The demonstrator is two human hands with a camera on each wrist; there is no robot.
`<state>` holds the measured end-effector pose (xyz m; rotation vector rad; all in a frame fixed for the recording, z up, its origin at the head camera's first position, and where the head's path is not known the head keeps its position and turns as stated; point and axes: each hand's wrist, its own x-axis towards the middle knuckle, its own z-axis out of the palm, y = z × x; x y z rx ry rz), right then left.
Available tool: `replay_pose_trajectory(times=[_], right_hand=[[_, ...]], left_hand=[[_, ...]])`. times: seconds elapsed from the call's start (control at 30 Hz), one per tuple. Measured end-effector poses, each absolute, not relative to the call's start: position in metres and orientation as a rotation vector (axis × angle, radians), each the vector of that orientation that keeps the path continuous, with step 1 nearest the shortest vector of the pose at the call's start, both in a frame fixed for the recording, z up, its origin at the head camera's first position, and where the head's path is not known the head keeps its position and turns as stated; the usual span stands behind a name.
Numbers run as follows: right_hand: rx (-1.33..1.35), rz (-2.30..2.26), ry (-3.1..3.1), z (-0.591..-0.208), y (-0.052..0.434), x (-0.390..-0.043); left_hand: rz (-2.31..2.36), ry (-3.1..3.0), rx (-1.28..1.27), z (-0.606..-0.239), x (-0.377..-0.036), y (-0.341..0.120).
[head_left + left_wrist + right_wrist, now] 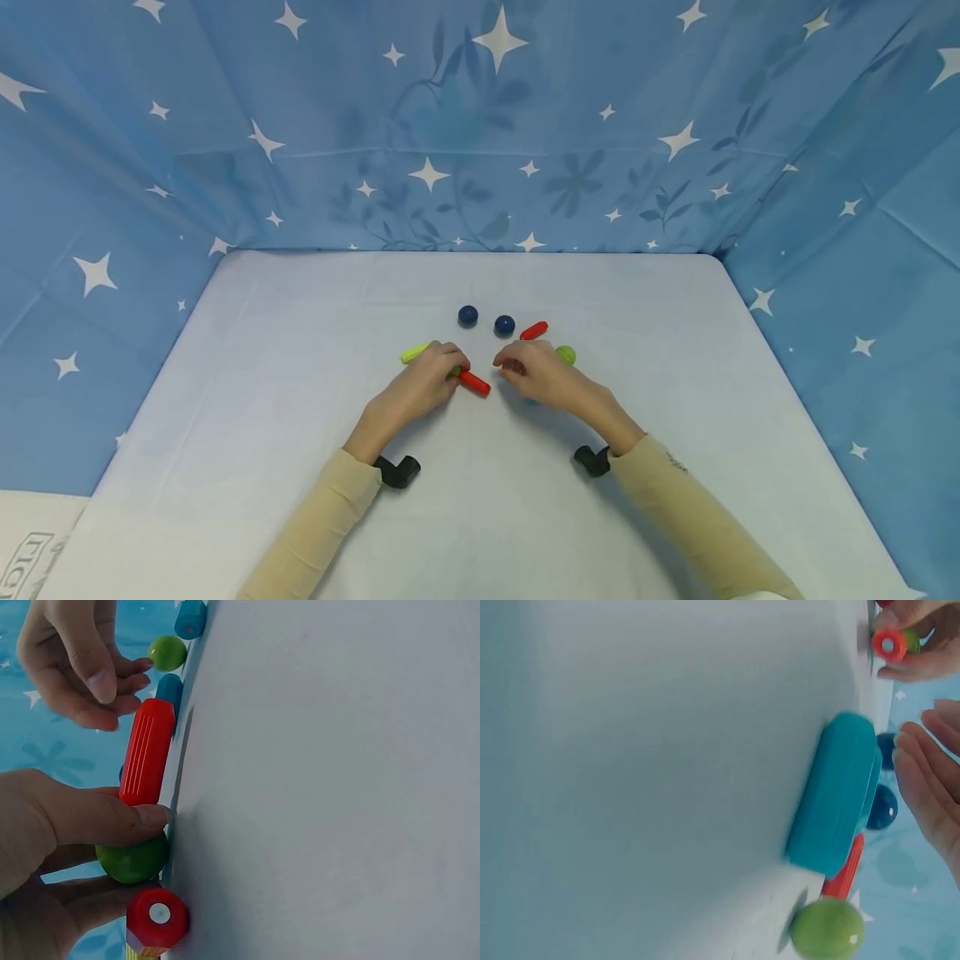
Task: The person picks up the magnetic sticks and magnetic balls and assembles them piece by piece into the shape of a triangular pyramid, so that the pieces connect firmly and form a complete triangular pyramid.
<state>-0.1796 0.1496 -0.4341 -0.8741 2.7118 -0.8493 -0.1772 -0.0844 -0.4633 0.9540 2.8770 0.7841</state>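
Observation:
My left hand (427,379) grips a green ball (133,860) between thumb and fingers, low over the table. From that ball a ridged red stick (475,382) points towards the right hand; the thumb lies across where they meet. Below the fingers in the left wrist view is the end of another red piece (157,919), with a pale centre. My right hand (547,375) hovers with bent fingers and holds nothing. Near it lie a blue stick (832,795), a second blue piece (874,787) partly behind it, and a light green ball (827,928).
Two dark blue balls, one left (468,316) and one right (505,325), rest beyond the hands. Another red stick (534,331) lies past the right hand, and a yellow-green stick (415,352) by the left. A starry blue curtain (337,200) borders the white table (480,517).

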Motion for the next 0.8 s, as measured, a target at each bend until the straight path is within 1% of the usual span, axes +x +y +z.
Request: replay_pose_trajectory(times=[0.37, 0.8], right_hand=[[-0.826, -0.76, 2.884, -0.431, 0.183, -0.173], [-0.795, -0.742, 2.924, -0.433, 0.216, -0.178]], left_hand=[[0.812, 2.84, 0.895, -0.466, -0.176, -0.085], [0.818, 2.824, 0.911, -0.465, -0.176, -0.085]])
